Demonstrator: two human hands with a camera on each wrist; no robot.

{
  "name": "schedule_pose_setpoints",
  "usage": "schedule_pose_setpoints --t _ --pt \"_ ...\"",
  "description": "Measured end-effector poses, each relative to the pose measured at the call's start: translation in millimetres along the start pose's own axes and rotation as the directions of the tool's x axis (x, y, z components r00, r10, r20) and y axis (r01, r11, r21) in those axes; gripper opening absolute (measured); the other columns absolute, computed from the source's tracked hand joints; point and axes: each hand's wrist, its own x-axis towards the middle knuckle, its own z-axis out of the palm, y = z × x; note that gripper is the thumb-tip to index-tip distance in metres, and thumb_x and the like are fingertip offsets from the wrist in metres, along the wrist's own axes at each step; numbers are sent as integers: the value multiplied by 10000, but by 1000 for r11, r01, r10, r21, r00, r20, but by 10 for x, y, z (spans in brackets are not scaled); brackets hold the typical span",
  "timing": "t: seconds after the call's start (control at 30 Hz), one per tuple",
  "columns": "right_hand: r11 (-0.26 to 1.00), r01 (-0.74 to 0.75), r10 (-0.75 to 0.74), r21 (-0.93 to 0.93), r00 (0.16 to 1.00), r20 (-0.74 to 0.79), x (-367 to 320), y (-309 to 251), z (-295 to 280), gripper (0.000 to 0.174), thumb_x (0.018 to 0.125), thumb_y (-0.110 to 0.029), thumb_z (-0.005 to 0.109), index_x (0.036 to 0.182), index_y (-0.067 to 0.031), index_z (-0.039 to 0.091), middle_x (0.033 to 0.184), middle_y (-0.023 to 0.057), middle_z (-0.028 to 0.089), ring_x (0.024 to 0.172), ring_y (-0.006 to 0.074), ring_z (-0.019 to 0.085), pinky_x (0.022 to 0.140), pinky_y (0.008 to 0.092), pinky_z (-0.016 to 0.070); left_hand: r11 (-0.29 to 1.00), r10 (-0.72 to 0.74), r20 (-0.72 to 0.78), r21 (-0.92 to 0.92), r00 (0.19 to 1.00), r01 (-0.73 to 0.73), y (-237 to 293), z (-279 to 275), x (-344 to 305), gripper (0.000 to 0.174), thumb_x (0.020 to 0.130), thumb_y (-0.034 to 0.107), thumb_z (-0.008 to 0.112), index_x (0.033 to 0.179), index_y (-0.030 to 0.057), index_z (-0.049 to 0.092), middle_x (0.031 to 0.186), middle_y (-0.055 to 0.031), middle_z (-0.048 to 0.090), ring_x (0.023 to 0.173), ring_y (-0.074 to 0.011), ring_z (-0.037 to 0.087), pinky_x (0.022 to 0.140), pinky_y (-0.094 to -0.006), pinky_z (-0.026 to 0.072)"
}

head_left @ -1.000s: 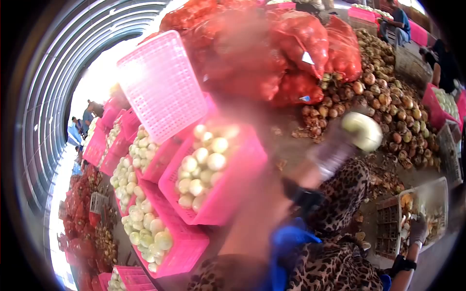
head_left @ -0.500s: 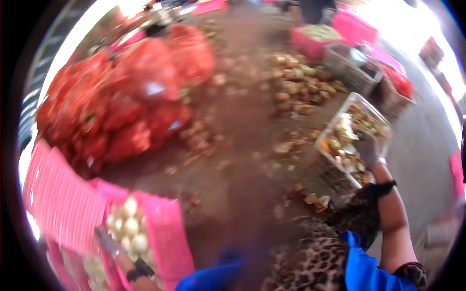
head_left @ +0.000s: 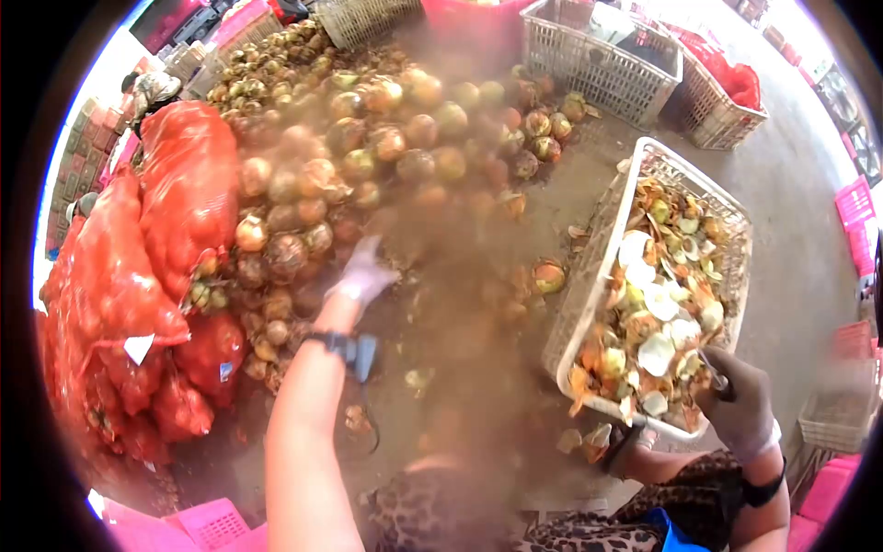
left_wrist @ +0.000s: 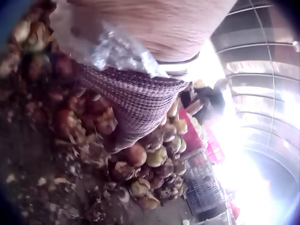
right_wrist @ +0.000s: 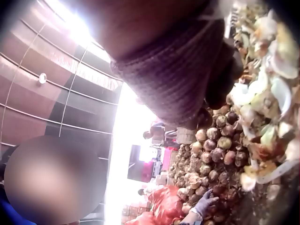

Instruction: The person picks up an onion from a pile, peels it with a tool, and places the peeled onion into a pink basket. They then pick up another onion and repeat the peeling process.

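Observation:
My left hand (head_left: 361, 276), in a pale glove, reaches out at the near edge of a heap of unpeeled onions (head_left: 386, 143). Its fingers are spread with nothing held, and the wrist view shows the knit glove close over the onions (left_wrist: 136, 154). My right hand (head_left: 740, 405), also gloved, curls round a small metal tool (head_left: 714, 370) whose full shape is hidden by the fingers. That hand hangs over the near right corner of a white plastic crate (head_left: 589, 267) filled with onion skins and white peelings (head_left: 658, 304).
Red mesh sacks of onions (head_left: 189, 184) stand at the left. Grey crates (head_left: 598, 69) sit beyond the heap, and one loose onion (head_left: 549, 275) lies beside the peelings crate. Pink crates (head_left: 216, 524) edge the lower left. Scattered skins (head_left: 589, 440) litter the floor.
My left hand held a peeled onion, then was at the pink crate of peeled onions; now it is empty at the onion heap. The view has turned right; my right hand stays at the peelings crate.

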Motion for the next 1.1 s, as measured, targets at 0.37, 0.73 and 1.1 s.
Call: schedule_pose_setpoints --t 0.37,0.73,1.1 --pt "987 -129 137 -91 987 86 757 262 7 407 650 -27 653 1056 -5 627 769 172 623 625 203 607 601 288 476 878 95 -2 471 996 -82 1061 763 1487 458 728 347 689 1127 128 641 1189 -131 538 1061 -380 520 909 -427 472" --pt "986 -154 163 -66 975 151 755 392 -118 424 624 -26 699 1043 -19 635 729 156 614 623 269 628 582 316 478 803 545 422 -12 725 -596 1759 1823 898 425 764 268 707 1152 119 617 1098 -151 615 1020 -313 592 895 -402 486" --pt "972 -195 175 133 974 146 315 417 -388 388 675 -16 691 1059 -11 635 678 97 587 584 167 575 577 285 472 2 431 659 -683 616 730 1957 1329 342 525 828 373 614 1253 83 515 1148 -131 611 1013 -249 613 876 -397 515"
